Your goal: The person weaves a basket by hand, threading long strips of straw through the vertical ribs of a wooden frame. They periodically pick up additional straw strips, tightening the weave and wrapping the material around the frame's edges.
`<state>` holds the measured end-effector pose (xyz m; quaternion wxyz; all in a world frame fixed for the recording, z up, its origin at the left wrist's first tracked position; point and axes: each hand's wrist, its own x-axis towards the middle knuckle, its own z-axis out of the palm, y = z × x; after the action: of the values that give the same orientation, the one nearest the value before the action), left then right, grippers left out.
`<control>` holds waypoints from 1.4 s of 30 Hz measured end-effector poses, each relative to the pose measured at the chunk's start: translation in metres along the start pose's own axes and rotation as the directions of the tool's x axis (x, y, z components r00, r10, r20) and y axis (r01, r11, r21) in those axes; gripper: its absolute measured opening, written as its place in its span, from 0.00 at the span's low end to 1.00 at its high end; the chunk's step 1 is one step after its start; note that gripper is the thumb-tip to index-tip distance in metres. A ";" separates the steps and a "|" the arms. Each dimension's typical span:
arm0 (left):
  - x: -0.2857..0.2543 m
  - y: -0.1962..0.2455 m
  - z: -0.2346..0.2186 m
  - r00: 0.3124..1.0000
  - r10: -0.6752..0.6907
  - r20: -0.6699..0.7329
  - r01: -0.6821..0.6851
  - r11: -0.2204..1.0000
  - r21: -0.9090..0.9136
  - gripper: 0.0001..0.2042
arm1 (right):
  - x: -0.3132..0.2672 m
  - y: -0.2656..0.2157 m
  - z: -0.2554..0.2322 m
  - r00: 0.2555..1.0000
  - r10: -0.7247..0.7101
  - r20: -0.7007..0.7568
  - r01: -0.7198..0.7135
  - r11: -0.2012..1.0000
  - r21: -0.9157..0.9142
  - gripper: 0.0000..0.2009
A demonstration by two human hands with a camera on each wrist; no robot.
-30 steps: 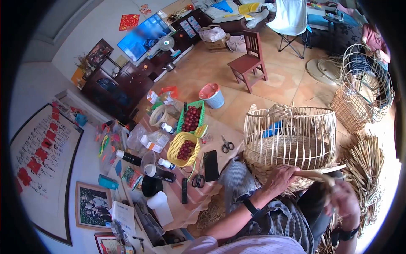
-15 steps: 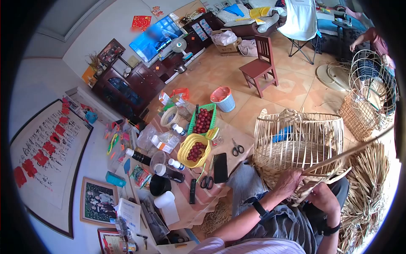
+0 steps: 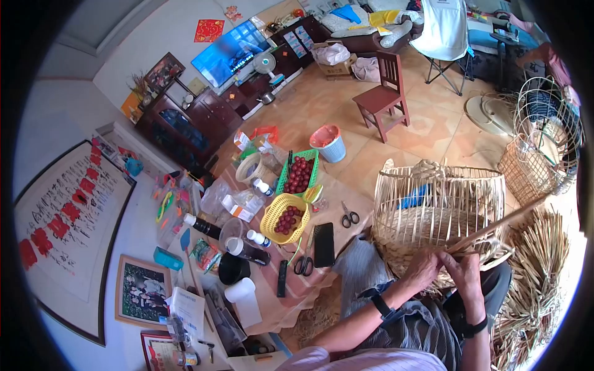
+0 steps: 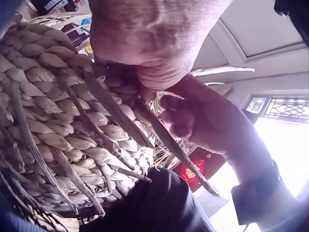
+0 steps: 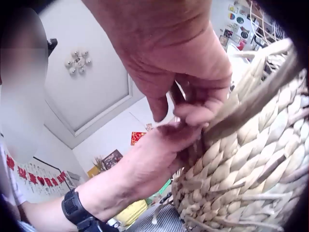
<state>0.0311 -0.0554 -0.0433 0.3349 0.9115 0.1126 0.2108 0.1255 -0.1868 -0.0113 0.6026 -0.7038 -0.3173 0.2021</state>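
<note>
A partly woven basket (image 3: 399,256) leans by the person's knees, its lower wall braided and its upper stakes bare. A long brown plant-fibre strip (image 3: 495,226) runs from the hands to the upper right. Held against the basket wall, the left hand (image 3: 421,271) grips the strip near its lower end. Right beside it, the right hand (image 3: 466,278) pinches a strip between thumb and fingers, as the right wrist view shows. Loose strip ends (image 4: 82,111) hang from the braided wall (image 4: 46,108). The left fingertips are partly hidden behind the hand.
Dried plant stalks (image 3: 538,278) lie in a heap at the right. On the table at the left are scissors (image 3: 349,214), a phone (image 3: 323,245), a yellow basket (image 3: 272,210) and a green basket (image 3: 314,162) of red fruit. Beyond stands a wooden chair (image 3: 378,102); another person sits far right.
The right hand has come in from the right to meet the left hand at the basket wall. The long strip now extends to the upper right. The head view has shifted slightly.
</note>
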 end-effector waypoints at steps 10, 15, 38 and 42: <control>0.008 0.004 -0.001 0.971 -0.164 0.176 0.166 0.986 0.002 0.12 | 0.005 0.049 -0.040 0.839 0.518 -0.166 -0.217 0.598 0.771 0.09; 0.007 0.010 -0.010 0.996 -0.023 0.084 0.018 0.998 0.055 0.13 | 0.034 0.018 -0.061 0.938 0.342 -0.062 -0.233 0.751 0.618 0.08; 0.003 -0.004 0.035 0.982 -0.184 0.052 0.169 0.961 0.219 0.15 | 0.115 -0.019 -0.019 0.957 -0.273 0.103 0.249 0.579 -0.777 0.05; 0.001 0.004 0.023 0.994 -0.087 0.069 0.059 0.940 0.335 0.14 | 0.126 0.000 -0.010 0.952 -0.293 0.083 0.215 0.456 -0.864 0.05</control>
<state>0.0429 -0.0708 -0.0561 0.1883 0.9580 0.1662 0.1383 0.2225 -0.1068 0.0029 0.2043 -0.8616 -0.4530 -0.1035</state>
